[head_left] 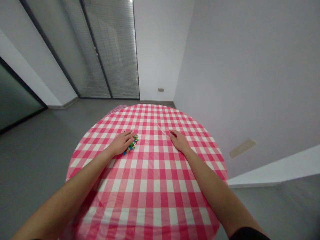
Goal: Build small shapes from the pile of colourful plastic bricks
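Observation:
My left hand point(123, 142) lies over a small heap of multicoloured bricks point(131, 145) on the round table point(150, 186), which has a red and white checked cloth. Its fingers curl around the heap, which shows only at the fingertips. My right hand point(178, 140) rests flat on the cloth to the right, fingers stretched out and together, holding nothing. About two hand widths of bare cloth separate the hands.
The table stands near a grey wall on the right. Grey floor surrounds it. Glass doors with blinds point(110, 50) close the back left of the room. A white ledge point(275, 166) runs low on the right.

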Tool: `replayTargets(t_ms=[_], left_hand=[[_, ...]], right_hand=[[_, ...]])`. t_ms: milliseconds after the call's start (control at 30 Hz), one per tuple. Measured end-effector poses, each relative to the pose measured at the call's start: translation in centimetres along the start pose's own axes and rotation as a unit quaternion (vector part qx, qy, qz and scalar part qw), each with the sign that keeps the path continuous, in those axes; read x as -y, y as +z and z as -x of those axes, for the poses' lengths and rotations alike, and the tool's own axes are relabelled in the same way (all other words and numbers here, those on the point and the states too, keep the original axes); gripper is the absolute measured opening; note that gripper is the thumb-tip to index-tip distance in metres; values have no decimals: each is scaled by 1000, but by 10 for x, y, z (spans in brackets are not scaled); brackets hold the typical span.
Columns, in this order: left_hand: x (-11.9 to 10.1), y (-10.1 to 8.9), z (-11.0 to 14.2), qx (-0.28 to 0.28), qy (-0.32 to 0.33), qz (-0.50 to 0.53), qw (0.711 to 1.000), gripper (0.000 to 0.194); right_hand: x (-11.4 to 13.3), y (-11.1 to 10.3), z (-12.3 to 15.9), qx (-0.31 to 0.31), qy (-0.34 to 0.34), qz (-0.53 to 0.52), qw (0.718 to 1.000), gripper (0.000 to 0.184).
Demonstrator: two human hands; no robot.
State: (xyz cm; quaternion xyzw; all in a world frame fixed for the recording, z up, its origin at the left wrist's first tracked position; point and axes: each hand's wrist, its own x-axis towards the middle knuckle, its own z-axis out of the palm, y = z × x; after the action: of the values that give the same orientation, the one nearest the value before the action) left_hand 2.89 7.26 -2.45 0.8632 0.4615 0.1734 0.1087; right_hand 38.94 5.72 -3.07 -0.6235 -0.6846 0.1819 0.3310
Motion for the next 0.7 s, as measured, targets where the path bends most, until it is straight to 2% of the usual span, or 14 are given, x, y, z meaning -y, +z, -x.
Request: replayTargets(t_ms=[100,167,233,400,533,700], left_hand=[[24,-1,-5,-42,-75,-18,996,69],[37,-1,-10,-27,-118,-14,992,72],[41,-1,-14,5,-123,-6,992,72],[18,-1,-13,45,-43,61,996,75],[-4,-3,-2,49,-44,137,988,80],[-23,-2,9,75,-25,201,976,78]], right_hand=[[1,-1,0,0,0,-2,1000,37],[1,-1,0,-1,-2,0,1000,37],[1,-1,0,-3,-4,3,1000,37],[-1,-1,1,-6,-9,-2,1000,37],[-1,0,0,-8,-7,-5,1000,37],[-2,0,-1,-8,-12,-9,1000,37]])
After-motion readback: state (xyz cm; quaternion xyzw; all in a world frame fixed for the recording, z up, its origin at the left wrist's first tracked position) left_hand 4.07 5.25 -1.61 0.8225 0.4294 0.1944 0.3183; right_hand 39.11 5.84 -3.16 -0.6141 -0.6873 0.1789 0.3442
